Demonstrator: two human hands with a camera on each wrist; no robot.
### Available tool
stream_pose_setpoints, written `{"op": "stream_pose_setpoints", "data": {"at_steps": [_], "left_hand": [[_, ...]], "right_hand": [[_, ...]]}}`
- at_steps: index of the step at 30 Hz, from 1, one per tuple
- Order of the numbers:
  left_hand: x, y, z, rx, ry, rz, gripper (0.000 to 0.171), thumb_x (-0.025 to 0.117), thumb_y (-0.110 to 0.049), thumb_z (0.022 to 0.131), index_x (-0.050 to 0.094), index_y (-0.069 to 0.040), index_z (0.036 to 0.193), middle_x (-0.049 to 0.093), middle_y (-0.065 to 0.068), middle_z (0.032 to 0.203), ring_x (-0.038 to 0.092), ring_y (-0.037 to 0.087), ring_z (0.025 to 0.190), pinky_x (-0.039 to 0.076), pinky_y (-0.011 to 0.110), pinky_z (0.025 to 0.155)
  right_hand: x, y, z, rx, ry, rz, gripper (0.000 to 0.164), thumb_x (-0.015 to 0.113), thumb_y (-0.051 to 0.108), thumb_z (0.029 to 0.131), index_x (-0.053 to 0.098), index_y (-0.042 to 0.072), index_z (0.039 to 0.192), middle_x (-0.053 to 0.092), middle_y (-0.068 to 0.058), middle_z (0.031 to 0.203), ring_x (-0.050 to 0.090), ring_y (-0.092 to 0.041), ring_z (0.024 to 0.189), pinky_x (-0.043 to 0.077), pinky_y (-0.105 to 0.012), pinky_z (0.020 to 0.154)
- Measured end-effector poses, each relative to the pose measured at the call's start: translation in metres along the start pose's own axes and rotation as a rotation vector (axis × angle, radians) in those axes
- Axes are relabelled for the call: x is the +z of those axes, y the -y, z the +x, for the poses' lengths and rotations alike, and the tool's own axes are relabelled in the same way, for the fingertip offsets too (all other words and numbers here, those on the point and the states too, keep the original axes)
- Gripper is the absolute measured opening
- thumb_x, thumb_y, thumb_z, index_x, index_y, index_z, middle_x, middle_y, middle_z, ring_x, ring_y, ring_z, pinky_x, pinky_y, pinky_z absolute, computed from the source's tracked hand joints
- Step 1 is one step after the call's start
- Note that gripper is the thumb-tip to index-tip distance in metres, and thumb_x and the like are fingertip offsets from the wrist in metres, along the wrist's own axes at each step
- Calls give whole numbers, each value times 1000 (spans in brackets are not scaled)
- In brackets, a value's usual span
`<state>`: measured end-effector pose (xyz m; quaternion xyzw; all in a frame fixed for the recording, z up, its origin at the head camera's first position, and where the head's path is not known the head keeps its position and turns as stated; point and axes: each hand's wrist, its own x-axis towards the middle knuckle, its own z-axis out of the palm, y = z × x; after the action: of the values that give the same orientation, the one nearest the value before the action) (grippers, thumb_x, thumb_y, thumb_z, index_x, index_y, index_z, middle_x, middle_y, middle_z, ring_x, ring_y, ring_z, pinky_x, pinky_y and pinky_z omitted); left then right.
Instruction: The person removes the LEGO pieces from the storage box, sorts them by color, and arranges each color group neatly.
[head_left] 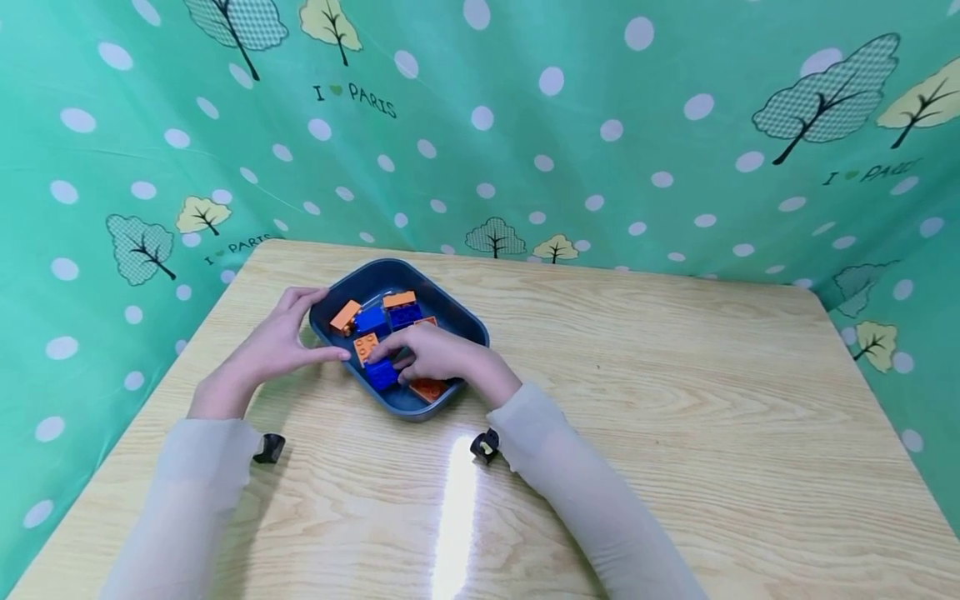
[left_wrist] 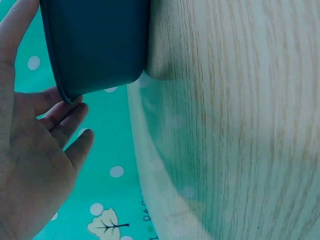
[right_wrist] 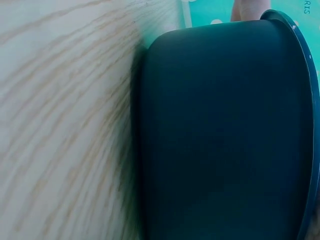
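Observation:
A dark blue plastic bin (head_left: 461, 319) holds several orange and blue toy building bricks. My left hand (head_left: 281, 337) grips the bin's left corner, thumb along the near rim and fingers at the far side. In the left wrist view, fingertips (left_wrist: 75, 117) bend in under the bin's rim. My right hand (head_left: 435, 354) reaches down inside, index finger and thumb at opposite sides of a blue brick (head_left: 381, 375). An orange brick (head_left: 365, 346) lies just beyond that index finger. The right wrist view shows mostly the bin's outer wall (right_wrist: 225, 130), which hides the right hand's fingers.
Beside the blue brick is another orange brick (head_left: 427, 390), partly under the right hand. More bricks, including an orange one (head_left: 346, 317), lie toward the bin's far side. The bin stands on a wooden table (head_left: 675, 400), with a green dotted curtain (head_left: 570, 158) behind.

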<state>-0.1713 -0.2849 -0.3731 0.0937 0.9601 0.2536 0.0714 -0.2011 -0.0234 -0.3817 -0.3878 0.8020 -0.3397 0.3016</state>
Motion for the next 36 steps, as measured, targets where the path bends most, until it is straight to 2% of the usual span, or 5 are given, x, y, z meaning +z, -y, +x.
{"op": "stream_pose_setpoints", "data": {"at_steps": [6,12,21,28,36], "left_hand": [[-1,-1,2,-2,5,8,113,80,-55,78,20,-3,158,23,25,156,32,50,140,33,71,111],[-3,-2,1,-1,5,17,112,80,-55,79,20,-3,158,24,26,155,34,50,138,34,71,110],[-3,0,2,-4,7,9,113,80,-55,79,19,-4,159,23,26,156,33,51,139,34,71,110],[-1,0,1,0,11,11,113,80,-55,79,18,-4,159,22,26,157,33,51,139,34,72,110],[0,-1,1,5,6,13,111,80,-54,79,19,-4,159,22,26,157,34,52,139,34,71,109]], "right_hand": [[-2,-1,1,10,-4,-6,45,70,3,91,65,20,132,60,-1,142,67,-11,117,56,-14,91],[-1,-1,1,29,2,15,48,74,6,88,64,20,133,57,-2,144,67,-12,118,56,-15,92],[-2,0,6,-2,-3,-127,47,76,10,88,62,22,130,60,4,138,64,-10,118,53,-16,97],[0,-1,8,-43,-19,-208,41,76,12,88,62,20,126,60,5,132,61,-7,108,52,-14,92],[1,0,7,-66,-36,-211,38,76,10,88,62,17,123,59,2,131,61,-7,104,51,-12,90]]}}
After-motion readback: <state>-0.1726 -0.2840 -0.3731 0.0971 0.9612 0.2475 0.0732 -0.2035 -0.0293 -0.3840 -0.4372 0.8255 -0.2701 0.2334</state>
